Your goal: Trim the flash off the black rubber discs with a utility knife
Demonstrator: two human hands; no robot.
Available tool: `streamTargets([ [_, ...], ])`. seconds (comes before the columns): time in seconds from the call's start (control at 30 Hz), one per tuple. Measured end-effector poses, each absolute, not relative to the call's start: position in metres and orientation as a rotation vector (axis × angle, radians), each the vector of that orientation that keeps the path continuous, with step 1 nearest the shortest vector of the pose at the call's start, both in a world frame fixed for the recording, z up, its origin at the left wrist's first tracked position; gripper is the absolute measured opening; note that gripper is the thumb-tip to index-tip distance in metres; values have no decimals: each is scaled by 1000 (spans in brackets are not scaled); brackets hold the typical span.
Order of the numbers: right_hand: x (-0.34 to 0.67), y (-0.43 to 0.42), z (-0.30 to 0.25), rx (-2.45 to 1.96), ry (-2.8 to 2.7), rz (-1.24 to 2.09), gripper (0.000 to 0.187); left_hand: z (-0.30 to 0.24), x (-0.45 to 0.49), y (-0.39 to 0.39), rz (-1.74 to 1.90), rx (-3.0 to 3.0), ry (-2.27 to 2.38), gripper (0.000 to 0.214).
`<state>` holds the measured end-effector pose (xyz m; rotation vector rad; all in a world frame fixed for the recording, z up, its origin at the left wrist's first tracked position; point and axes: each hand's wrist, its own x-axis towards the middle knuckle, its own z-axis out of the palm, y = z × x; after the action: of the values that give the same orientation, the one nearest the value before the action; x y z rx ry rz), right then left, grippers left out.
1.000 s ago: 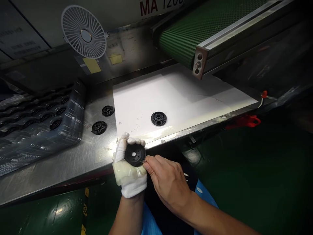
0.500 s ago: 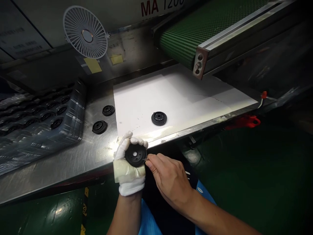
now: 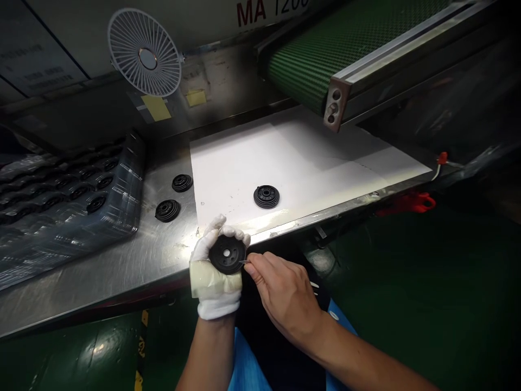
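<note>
My left hand [image 3: 215, 271], in a white glove with a pale patch over the palm, is closed around a round black plastic wheel [image 3: 227, 253], its hollow face turned up. My bare right hand [image 3: 280, 290] pinches a thin blade [image 3: 243, 262], whose tip touches the wheel's lower right rim. Most of the blade is hidden by the fingers. Another black wheel [image 3: 266, 196] lies on the white sheet [image 3: 325, 163] beyond my hands. To its left, two more wheels [image 3: 167, 210] rest on the bare metal table.
Stacked clear plastic trays [image 3: 118, 212] with black wheels stand on the left of the metal table [image 3: 158, 244]. A green conveyor belt [image 3: 301, 70] overhangs the back right. A white fan [image 3: 146, 54] is at the back; a red tool handle [image 3: 421, 202] juts below the table's edge.
The wheel in my left hand has tilted slightly, and the blade in my right hand has shifted slightly up along its rim. The view has moved a little.
</note>
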<state>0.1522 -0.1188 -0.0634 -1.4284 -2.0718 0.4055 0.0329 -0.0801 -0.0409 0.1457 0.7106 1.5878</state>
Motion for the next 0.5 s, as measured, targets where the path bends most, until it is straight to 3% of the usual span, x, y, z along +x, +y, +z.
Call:
streamTargets([
  [0.23, 142, -123, -65, -1398, -2081, 446, 42, -43, 43, -76, 1741, 29, 707, 15],
  [0.4, 151, -120, -64, -1393, -2088, 452, 46, -41, 31, -82, 1481, 202, 722, 32],
  [0.5, 155, -118, -64, -1424, -2066, 445, 44, -40, 27, -82, 1500, 195, 697, 30],
])
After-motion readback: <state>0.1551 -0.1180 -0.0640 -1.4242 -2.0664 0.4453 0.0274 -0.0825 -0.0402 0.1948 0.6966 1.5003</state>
